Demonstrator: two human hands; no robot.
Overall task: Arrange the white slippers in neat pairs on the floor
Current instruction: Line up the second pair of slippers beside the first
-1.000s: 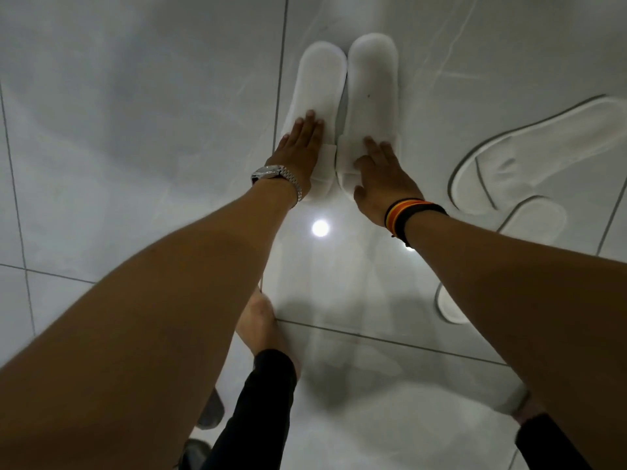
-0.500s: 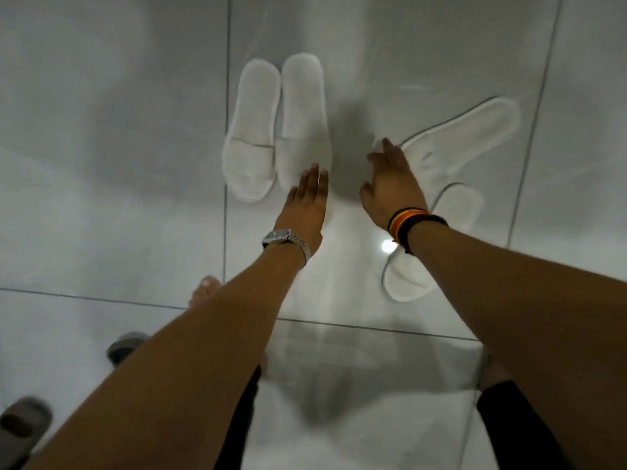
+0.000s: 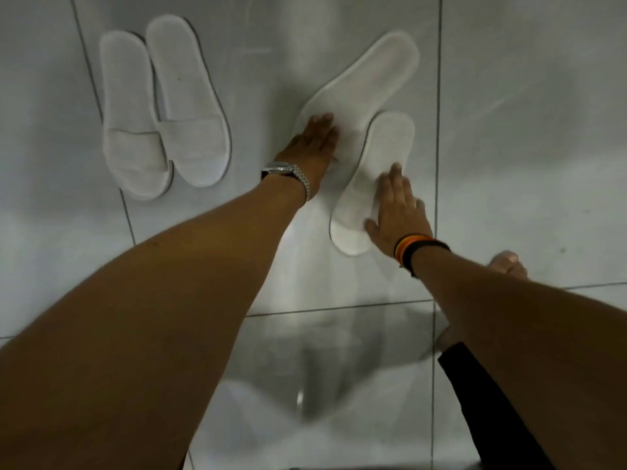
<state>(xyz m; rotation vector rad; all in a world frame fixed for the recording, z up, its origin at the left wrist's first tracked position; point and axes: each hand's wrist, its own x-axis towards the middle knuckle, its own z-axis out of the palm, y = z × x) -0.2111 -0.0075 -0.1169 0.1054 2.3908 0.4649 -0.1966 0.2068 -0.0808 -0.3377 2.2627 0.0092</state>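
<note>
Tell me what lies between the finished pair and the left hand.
Only bare tile, as the head view shows. The finished pair sits apart to the left, while the left hand rests flat on the angled slipper.

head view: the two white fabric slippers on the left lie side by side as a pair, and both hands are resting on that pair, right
Not quite. The head view shows the white fabric pair on the left lying side by side but untouched. The left hand rests on the long angled white slipper, and the right hand on the nearer white slipper beside it.
</note>
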